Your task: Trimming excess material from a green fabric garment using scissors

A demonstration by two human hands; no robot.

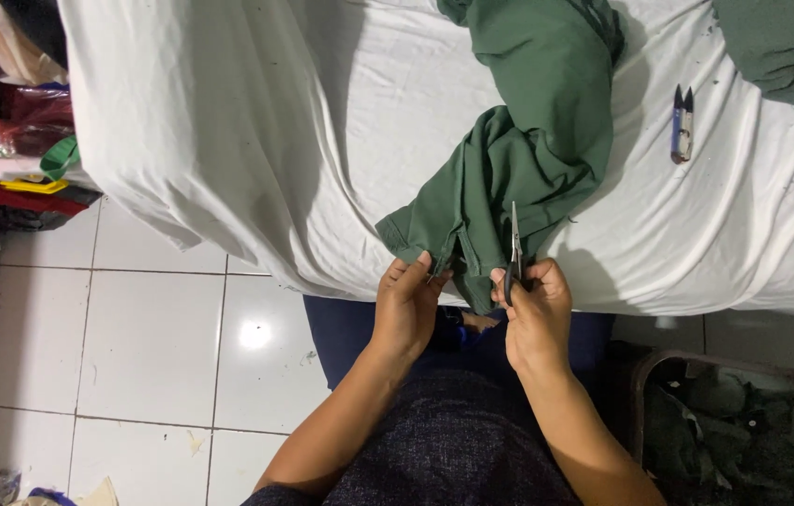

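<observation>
A dark green garment (528, 141) lies bunched on a white sheet (322, 141) that covers the table. Its lower edge hangs over the near side of the table. My left hand (406, 305) pinches that green edge between thumb and fingers. My right hand (536, 314) grips small scissors (514, 245), whose thin blades point up along the cloth just right of my left hand. The two hands are a few centimetres apart at the same hem.
A small thread snipper (682, 125) lies on the sheet at the right. More green cloth (786, 47) is at the top right. A bin of green scraps (744, 422) stands at the lower right. Piled fabrics and bags (8, 131) fill the left edge above white floor tiles (144, 347).
</observation>
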